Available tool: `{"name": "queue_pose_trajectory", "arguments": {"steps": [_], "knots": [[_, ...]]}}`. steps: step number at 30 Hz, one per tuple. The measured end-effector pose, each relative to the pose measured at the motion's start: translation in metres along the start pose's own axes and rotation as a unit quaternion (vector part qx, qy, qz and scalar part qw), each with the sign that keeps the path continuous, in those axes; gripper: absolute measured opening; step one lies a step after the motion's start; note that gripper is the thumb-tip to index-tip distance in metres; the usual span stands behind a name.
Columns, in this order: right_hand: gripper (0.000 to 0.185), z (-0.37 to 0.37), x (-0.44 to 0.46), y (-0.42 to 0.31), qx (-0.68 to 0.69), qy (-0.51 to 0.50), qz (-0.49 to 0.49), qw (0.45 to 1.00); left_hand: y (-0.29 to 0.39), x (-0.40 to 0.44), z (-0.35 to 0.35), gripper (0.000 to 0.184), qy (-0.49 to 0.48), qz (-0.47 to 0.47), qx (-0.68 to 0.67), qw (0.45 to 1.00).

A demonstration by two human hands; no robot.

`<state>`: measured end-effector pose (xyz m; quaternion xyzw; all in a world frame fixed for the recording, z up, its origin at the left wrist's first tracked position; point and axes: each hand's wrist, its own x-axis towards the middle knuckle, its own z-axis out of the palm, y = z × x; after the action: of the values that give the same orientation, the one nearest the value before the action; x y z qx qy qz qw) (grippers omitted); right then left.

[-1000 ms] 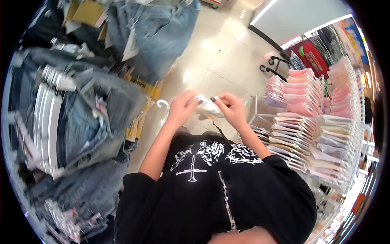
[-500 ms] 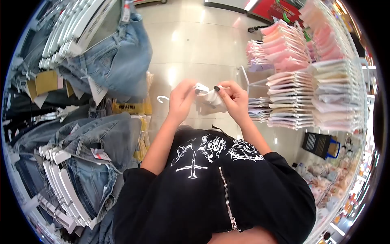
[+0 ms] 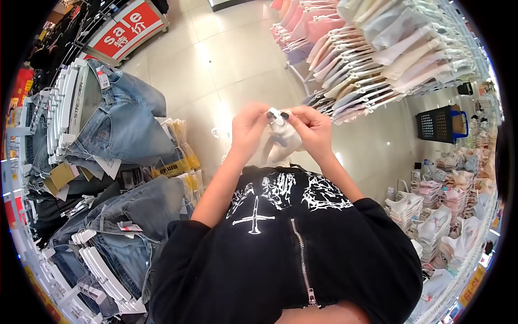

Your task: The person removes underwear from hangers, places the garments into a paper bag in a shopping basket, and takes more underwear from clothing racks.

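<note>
A: How many hands in view?

B: Just 2, in the middle, close together. Left hand (image 3: 251,127) narrow, with fingertips pinched on 1 small white piece (image 3: 278,115). Right hand (image 3: 313,128) narrow too, pinched on the top of 1 pale cloth (image 3: 284,141), right beside the white piece.

A: And the look of that cloth?

B: Off-white, soft, loosely bunched and creased. Under the fingertips, hanging down over the tiled floor (image 3: 199,70), just beyond the black top (image 3: 237,270). Exact kind of item, impossible to tell.

A: Anything countable around?

B: On the black top, 1 zip (image 3: 302,259) and 1 white cross print (image 3: 253,217). Far left, 1 red sale sign (image 3: 125,31). On the right, 1 black basket (image 3: 434,124) with 1 blue handle (image 3: 460,124).

A: Clothes as well?

B: At left, 2 groups of blue denim, 1 farther (image 3: 124,116) and 1 nearer (image 3: 127,232), with white hangers too crowded to count. Far right, long rows of pink and pale garments (image 3: 372,59); near right, many small folded items (image 3: 431,224). No sure count for either.
</note>
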<state>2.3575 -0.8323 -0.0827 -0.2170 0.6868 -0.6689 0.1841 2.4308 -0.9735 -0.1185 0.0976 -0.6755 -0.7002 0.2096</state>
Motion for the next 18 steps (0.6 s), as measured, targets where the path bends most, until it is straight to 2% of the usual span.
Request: {"name": "queue_pose_trajectory", "arguments": {"steps": [2,5,11,14,17,18], "knots": [[0.011,-0.01,-0.003,0.007,0.028,0.026,-0.023,0.999,-0.006,0.0,0.018,0.01,-0.012,0.01,0.042,0.999],[0.012,-0.034,-0.006,0.023,-0.001,0.021,-0.018,1.0,-0.008,-0.002,0.042,0.011,-0.013,0.003,0.07,0.997],[0.011,-0.072,-0.012,0.038,0.06,0.007,0.023,0.998,-0.007,-0.008,0.074,0.013,-0.034,-0.009,0.087,0.996],[0.016,-0.085,-0.02,0.036,0.067,-0.011,0.057,0.996,-0.012,-0.011,0.085,0.014,-0.044,-0.029,0.078,0.996],[0.019,-0.115,-0.025,0.048,-0.162,-0.117,0.039,0.979,-0.011,-0.015,0.1,0.014,-0.039,-0.054,0.111,0.992],[0.022,-0.12,-0.029,0.052,-0.186,-0.117,0.02,0.975,-0.009,-0.015,0.107,0.014,-0.035,-0.058,0.129,0.989]]}}
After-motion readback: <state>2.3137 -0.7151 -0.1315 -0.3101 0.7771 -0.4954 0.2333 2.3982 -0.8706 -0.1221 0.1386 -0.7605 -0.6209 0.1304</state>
